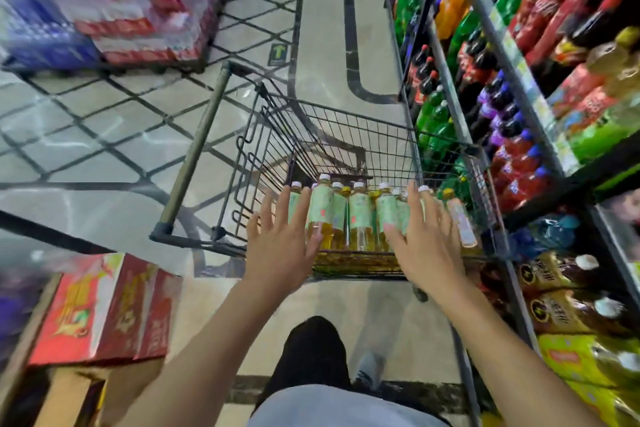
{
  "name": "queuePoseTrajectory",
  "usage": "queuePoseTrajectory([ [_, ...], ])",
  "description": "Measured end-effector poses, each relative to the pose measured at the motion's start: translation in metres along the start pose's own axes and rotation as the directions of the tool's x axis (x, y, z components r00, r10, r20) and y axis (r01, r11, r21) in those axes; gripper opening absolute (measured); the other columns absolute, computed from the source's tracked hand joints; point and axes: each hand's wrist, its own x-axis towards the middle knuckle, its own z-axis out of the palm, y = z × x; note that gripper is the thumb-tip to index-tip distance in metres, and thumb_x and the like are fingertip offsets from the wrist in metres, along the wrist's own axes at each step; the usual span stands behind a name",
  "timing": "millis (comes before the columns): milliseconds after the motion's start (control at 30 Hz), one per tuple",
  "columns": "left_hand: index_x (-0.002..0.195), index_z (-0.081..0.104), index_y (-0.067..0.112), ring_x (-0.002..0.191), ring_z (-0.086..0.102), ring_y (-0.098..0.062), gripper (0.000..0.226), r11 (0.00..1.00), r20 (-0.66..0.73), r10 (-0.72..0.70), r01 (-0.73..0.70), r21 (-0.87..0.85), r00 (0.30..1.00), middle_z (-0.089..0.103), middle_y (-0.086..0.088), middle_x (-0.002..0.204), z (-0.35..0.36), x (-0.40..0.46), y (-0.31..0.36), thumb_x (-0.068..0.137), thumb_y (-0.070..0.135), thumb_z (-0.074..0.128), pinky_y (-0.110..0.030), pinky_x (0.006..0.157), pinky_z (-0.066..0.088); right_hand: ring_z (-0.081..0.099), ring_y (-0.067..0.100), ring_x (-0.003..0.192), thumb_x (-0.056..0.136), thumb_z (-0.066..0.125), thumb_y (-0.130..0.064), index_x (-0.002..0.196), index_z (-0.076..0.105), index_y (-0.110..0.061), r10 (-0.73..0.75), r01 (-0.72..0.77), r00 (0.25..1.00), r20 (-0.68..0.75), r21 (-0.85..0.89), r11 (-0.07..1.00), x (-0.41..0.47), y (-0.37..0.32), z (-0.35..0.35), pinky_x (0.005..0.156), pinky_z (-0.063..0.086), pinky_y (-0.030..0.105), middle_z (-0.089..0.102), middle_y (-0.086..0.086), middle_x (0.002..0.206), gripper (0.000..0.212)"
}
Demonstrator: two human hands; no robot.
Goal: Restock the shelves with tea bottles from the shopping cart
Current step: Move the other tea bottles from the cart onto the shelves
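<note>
Where the dark wire shopping cart (346, 135) stands in the aisle beside the tall metal drinks shelves (516, 80), its stock sits packed upright against the near wall of the basket: clear plastic tea bottles with pale green labels, amber liquid and white caps (360, 218).

Count: about eight or nine white caps show in a close row; a few yellow-capped bottles stand among them. Bottles behind the hands cannot be counted.

Handling, judged: full and therefore moderately heavy each; the plastic wall is stiff enough but smooth, so likely slippery at the label. Best hold is round the mid-body or just under the shoulder, one bottle per hand, or two pressed between both palms.

Grip: left hand (280, 246) spread, fingers straight, reaching at the left end of the row; right hand (426, 239) likewise spread over the right end. Neither holds a bottle.
</note>
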Motion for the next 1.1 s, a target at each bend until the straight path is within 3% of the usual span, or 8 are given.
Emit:
queuePoseTrajectory([
  [133,0.16,-0.013,0.039,0.157,-0.007,-0.031,0.072,0.999,0.073,-0.032,0.033,-0.004,0.997,-0.009,0.0,0.171,0.012,0.032,-0.003,0.104,0.061,0.026,-0.052,0.125,0.006,0.009,0.032,0.155,0.101,0.04,-0.056,0.161,-0.012,-0.034,0.012,-0.017,0.998,0.07,0.08,0.997,0.034,0.007,0.015,0.122,0.021,0.055,0.001,0.001,0.171,0.081],
  [400,0.161,0.002,0.034,0.153,0.012,-0.037,0.08,0.972,0.171,-0.033,0.071,-0.222,0.985,0.005,-0.005,0.169,0.059,0.122,-0.011,0.101,0.05,0.051,-0.06,0.115,0.036,0.027,0.031,0.145,0.1,0.056,-0.04,0.161,0.004,-0.037,0.081,-0.106,0.988,0.128,0.21,0.972,0.1,0.007,0.047,0.109,0.039,0.047,0.017,0.001,0.162,0.08],
  [500,0.162,0.004,0.033,0.154,0.012,-0.037,0.088,0.939,0.221,-0.035,0.108,-0.327,0.975,0.005,-0.006,0.169,0.083,0.15,-0.022,0.097,0.045,0.062,-0.057,0.12,0.028,0.039,0.027,0.141,0.099,0.063,-0.032,0.162,0.008,-0.037,0.136,-0.179,0.977,0.167,0.282,0.942,0.123,0.004,0.064,0.103,0.043,0.037,0.021,0.001,0.162,0.084],
  [600,0.163,0.007,0.028,0.152,0.022,-0.036,0.097,0.842,0.333,-0.113,0.268,-0.468,0.936,0.016,-0.014,0.166,0.105,0.172,-0.034,0.092,0.037,0.074,-0.053,0.122,0.027,0.033,0.027,0.148,0.096,0.068,-0.03,0.161,0.012,-0.036,0.222,-0.302,0.944,0.245,0.368,0.879,0.142,0.002,0.089,0.114,0.036,0.041,0.023,0.004,0.165,0.087],
  [733,0.16,0.019,0.017,0.137,0.048,-0.027,0.097,0.617,0.469,-0.208,0.487,-0.618,0.858,0.043,-0.007,0.153,0.124,0.181,-0.036,0.086,0.026,0.081,-0.044,0.11,0.044,0.047,0.027,0.134,0.094,0.072,-0.027,0.159,0.022,-0.028,0.334,-0.493,0.85,0.407,0.393,0.777,0.155,0.002,0.131,0.095,0.043,0.031,0.041,0.007,0.152,0.082],
  [800,0.157,0.029,0.013,0.131,0.053,-0.025,0.087,0.559,0.514,-0.242,0.552,-0.619,0.823,0.05,-0.004,0.148,0.138,0.181,-0.032,0.087,0.02,0.08,-0.041,0.108,0.046,0.053,0.026,0.128,0.091,0.075,-0.026,0.158,0.028,-0.027,0.37,-0.54,0.817,0.443,0.362,0.76,0.161,0.003,0.15,0.094,0.049,0.035,0.047,0.008,0.147,0.082],
  [933,0.149,0.04,0.019,0.131,0.053,-0.028,0.085,0.636,0.473,-0.275,0.528,-0.563,0.837,0.054,-0.008,0.142,0.172,0.183,-0.033,0.078,0.037,0.082,-0.053,0.108,0.047,0.054,0.029,0.124,0.089,0.078,-0.02,0.157,0.028,-0.022,0.409,-0.565,0.793,0.451,0.294,0.771,0.175,0.003,0.173,0.098,0.049,0.039,0.048,0.01,0.14,0.085],
  [1100,0.147,0.038,0.013,0.126,0.052,-0.028,0.087,0.672,0.396,-0.268,0.465,-0.577,0.878,0.053,-0.009,0.134,0.166,0.183,-0.02,0.076,0.024,0.087,-0.05,0.108,0.046,0.049,0.035,0.127,0.079,0.087,-0.02,0.154,0.024,-0.017,0.451,-0.548,0.812,0.372,0.215,0.809,0.184,-0.005,0.191,0.107,0.045,0.048,0.048,0.015,0.137,0.099],
])
